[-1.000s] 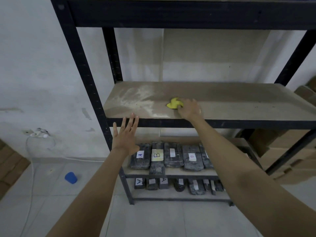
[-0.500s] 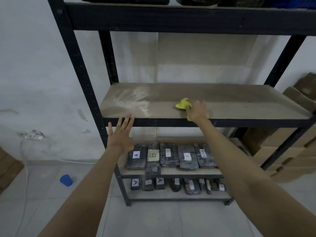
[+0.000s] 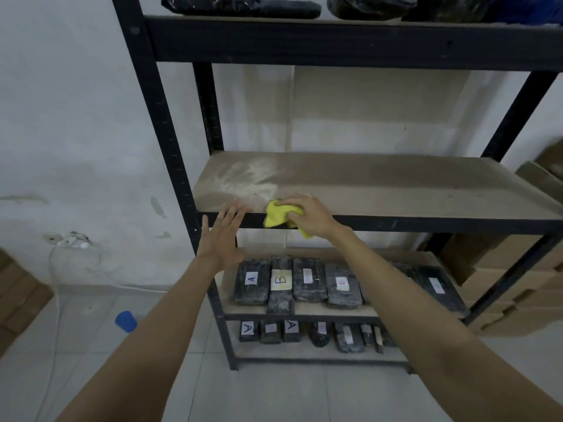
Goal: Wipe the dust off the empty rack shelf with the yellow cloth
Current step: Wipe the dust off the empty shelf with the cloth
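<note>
The empty rack shelf [image 3: 396, 184] is a brown board in a black metal frame, with pale dust smeared over its left part. My right hand [image 3: 309, 216] grips the crumpled yellow cloth [image 3: 275, 216] at the shelf's front edge, left of centre; part of the cloth hangs over the black rail. My left hand [image 3: 222, 236] is flat with fingers spread, just below and in front of the rail, its fingertips reaching the shelf's front left edge. It holds nothing.
Black wrapped packs with lettered labels [image 3: 304, 284] fill the two lower shelves. Dark bags [image 3: 243, 4] lie on the top shelf. Cardboard boxes [image 3: 518, 284] stand at the right. A blue cup [image 3: 125, 321] and a white cable [image 3: 58, 284] are on the floor at the left.
My right hand has dragged the cloth left and forward from mid-shelf to the front edge. My left hand has risen closer to the shelf's front rail. The view has tilted up.
</note>
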